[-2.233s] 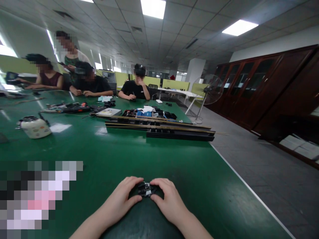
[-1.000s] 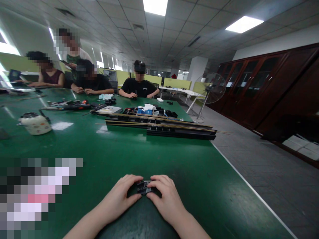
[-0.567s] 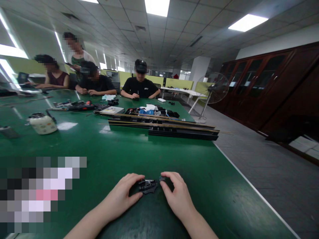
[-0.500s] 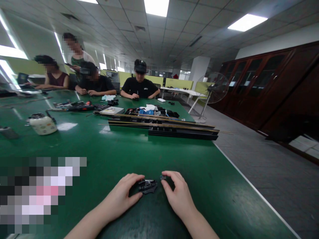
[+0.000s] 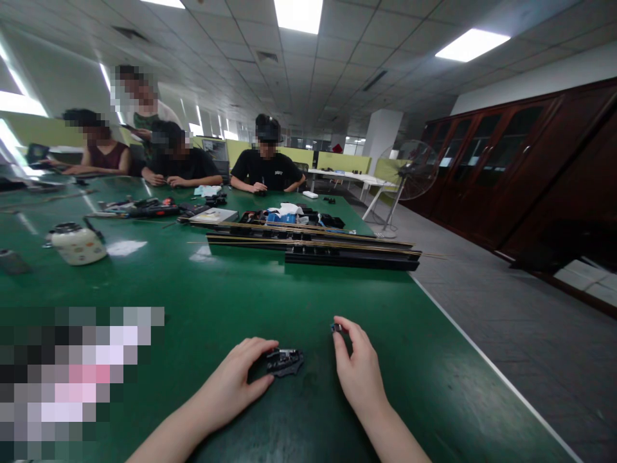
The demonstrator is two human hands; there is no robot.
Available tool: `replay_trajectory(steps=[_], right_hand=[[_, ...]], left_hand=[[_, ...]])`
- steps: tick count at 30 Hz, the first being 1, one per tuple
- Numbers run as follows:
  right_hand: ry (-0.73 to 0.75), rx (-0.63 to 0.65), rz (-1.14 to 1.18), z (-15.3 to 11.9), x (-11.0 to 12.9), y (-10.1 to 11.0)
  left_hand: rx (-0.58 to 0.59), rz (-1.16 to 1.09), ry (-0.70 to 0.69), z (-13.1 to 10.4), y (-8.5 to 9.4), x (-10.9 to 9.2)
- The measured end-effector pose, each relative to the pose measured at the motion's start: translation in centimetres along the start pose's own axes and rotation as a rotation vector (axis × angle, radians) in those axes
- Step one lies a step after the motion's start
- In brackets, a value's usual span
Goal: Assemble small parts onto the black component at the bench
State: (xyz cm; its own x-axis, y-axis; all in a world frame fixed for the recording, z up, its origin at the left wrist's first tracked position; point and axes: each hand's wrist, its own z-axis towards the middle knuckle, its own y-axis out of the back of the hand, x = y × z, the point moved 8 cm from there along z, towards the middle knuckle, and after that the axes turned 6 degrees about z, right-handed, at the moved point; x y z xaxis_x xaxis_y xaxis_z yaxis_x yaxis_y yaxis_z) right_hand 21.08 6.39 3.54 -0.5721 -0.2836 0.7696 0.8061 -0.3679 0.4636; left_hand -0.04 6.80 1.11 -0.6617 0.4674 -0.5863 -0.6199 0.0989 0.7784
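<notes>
A black plastic assembly with a jagged lower edge and shiny metal-like bits on top is at the table's near side. My left hand grips its left end, fingertips on the far edge and thumb on the near one. To the right, apart from the assembly, my right hand pinches a small dark block with a bluish side between thumb and index finger. The block is too small to tell its kind.
Long black rails with thin brass-coloured rods lie across the green table. A cream jar stands at left, near a grey cylinder. Tools and an open box lie farther back. Several people are across the table.
My right hand has moved right and slightly away from me with the small block, widening the gap to the assembly. My left hand keeps nearly the same place.
</notes>
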Motion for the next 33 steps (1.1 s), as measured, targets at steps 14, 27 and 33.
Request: replay_trajectory(steps=[14, 27, 33], right_hand=[[0.050, -0.119, -0.052, -0.1, 0.6, 1.3], [0.115, 0.239, -0.116, -1.2, 2.8, -2.4], [0.083, 0.428, 0.107, -2.5, 4.3, -4.5]], left_hand=[[0.020, 0.002, 0.002, -0.1, -0.1, 0.1], [-0.014, -0.021, 0.019, -0.2, -0.1, 0.4], [-0.015, -0.008, 0.000, 0.0, 0.0, -0.1]])
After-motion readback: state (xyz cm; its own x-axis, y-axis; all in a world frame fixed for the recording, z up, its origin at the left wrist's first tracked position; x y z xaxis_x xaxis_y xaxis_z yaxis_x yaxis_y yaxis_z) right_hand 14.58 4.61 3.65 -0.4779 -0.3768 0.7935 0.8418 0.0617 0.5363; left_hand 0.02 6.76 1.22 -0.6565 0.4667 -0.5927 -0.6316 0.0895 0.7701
